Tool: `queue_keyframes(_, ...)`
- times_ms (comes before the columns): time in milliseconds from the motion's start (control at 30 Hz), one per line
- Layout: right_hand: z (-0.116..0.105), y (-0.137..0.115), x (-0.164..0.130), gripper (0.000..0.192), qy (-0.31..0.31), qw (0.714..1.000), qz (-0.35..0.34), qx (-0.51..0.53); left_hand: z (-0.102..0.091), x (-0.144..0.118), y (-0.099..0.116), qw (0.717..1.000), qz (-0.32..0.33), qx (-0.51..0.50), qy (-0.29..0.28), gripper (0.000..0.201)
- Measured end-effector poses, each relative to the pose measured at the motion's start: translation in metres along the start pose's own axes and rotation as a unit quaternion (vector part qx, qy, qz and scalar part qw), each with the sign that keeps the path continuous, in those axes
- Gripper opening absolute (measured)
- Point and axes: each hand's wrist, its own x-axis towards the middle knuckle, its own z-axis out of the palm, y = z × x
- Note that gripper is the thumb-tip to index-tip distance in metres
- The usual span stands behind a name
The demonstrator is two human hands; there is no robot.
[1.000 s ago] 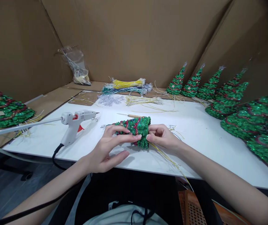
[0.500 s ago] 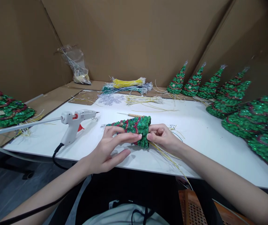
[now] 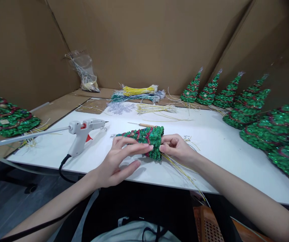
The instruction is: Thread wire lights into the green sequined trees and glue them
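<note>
A small decorative Christmas tree, green and glittery with red garland, lies on its side, its tip to the left and its base to the right. Across its near side rests my left hand, fingers stretched out and spread, with the index fingertip on the tree near the base; the thumb is apart from it. At the base end my right hand has its fingers curled and its thumb against the base edge. What those fingers pinch is hidden. Yellow and white wires trail from the base, under the right hand, past the table's front edge.
A white glue gun with a long glue stick stands left. Behind the tree lies a wooden-handled awl. Wire bundles and clear plastic pieces are at the back. Several finished trees line the right; another tree stands left.
The view has shifted slightly, so things sit a little lower and to the right. Both hands keep nearly the same pose on the tree.
</note>
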Motion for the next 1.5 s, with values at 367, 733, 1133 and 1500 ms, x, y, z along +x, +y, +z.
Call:
queue_keyframes(367, -0.0007, 0.0011, -0.0005, 0.027, -0.01, 0.999, -0.017, 0.026, -0.0002, -0.0045, -0.001, 0.999, 0.016, 0.049, 0.012, 0.055)
queue_keyframes(733, 0.003, 0.0006, 0.0012, 0.026, -0.009, 0.998, -0.03, 0.057, 0.0023, -0.0006, 0.0034, 0.99, 0.06, 0.125, 0.006, 0.052)
queue_keyframes(1133, 0.0056, 0.0019, -0.0015, 0.028, -0.009, 0.996, -0.02, 0.087, 0.0029, 0.0018, 0.0022, 0.994, 0.051, 0.1, -0.004, 0.052)
queue_keyframes(1500, 0.0048, -0.0004, -0.0011, 0.034, 0.001, 0.998, -0.009, 0.067, -0.0003, 0.0022, 0.0009, 0.995, 0.04, 0.089, -0.019, 0.053)
